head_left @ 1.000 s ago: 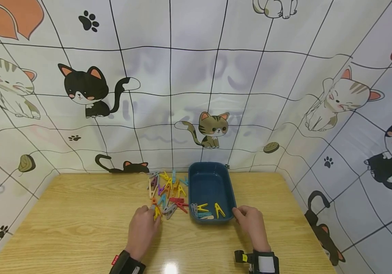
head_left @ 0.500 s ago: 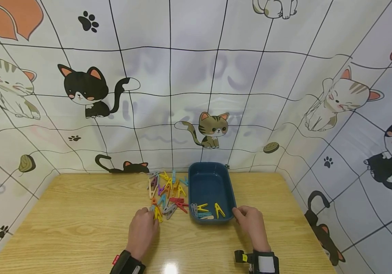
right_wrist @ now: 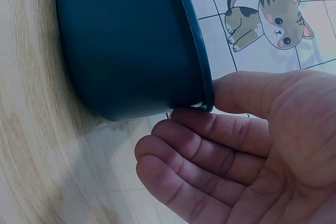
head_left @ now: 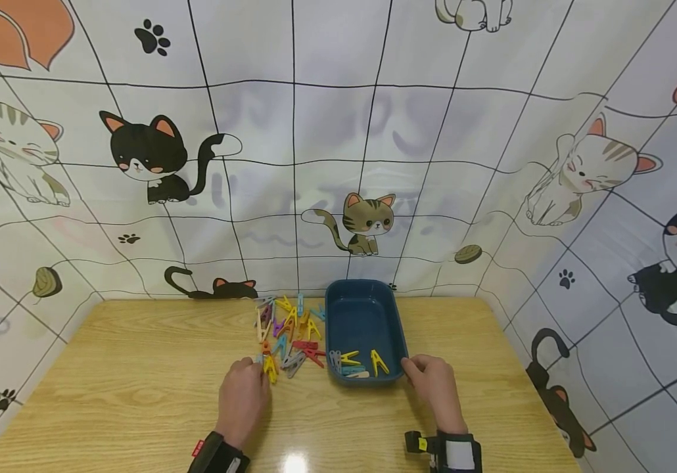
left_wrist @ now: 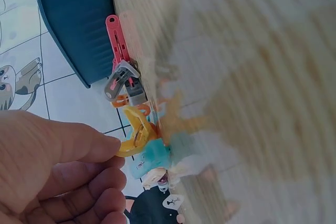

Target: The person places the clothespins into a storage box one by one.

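My left hand (head_left: 242, 402) is at the near left side of a pile of coloured clothespins (head_left: 288, 328). In the left wrist view, its thumb and index finger pinch the end of a yellow clothespin (left_wrist: 137, 134). A teal clothespin (left_wrist: 152, 157) lies right beside that one, and grey and red clothespins are farther along. My right hand (head_left: 433, 387) holds the near right corner of a dark blue plastic bin (head_left: 400, 328). Its thumb is on the rim (right_wrist: 206, 85) and its index finger underneath. Inside the bin are yellow clothespins (head_left: 378, 362), with grey, blue and pale ones.
A wooden table (head_left: 155, 381) carries the bin and the pile, which sits directly left of the bin. Behind the table hangs a white sheet (head_left: 267, 144) printed with cats and grid lines. Both wrists wear dark straps (head_left: 457, 453).
My left hand has drawn slightly left and toward me, and the yellow clothespin at its fingertips has shifted and turned a little. The right hand and bin stay in place.
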Tool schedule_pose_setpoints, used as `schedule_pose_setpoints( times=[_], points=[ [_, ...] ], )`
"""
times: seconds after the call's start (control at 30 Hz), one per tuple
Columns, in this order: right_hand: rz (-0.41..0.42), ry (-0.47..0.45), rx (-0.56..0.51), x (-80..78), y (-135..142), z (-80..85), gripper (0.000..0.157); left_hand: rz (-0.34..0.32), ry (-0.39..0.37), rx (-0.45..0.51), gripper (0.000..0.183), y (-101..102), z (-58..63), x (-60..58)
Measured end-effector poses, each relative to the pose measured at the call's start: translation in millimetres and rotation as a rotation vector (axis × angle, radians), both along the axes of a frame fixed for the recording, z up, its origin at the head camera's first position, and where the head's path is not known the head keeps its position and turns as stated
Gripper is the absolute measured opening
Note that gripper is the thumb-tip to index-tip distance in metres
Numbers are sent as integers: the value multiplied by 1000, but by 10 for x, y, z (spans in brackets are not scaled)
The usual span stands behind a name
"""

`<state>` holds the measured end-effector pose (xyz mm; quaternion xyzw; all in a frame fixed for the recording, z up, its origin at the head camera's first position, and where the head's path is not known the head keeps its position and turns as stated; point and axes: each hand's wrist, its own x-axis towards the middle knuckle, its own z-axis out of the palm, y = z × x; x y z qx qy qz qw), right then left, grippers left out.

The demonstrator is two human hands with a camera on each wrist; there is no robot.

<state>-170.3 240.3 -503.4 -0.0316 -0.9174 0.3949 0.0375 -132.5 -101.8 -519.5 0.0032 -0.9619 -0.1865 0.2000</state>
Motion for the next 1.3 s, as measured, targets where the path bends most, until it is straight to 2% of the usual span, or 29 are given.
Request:
schedule_pose_setpoints(
  times=[0.47,0.67,0.93,1.3],
  points=[
    [1,3,2,15,-7,26,24,3,21,31,13,-30,113,-8],
    [0,0,-4,14,-4,29,24,-3,74,30,19,8,194,-5],
    [-10,-9,-1,4,-12,17,24,-64,232,25,11,166,358,-3],
    [-9,-6,4,6,-14,30,24,-123,285,67,13,522,404,-82]
  ],
)
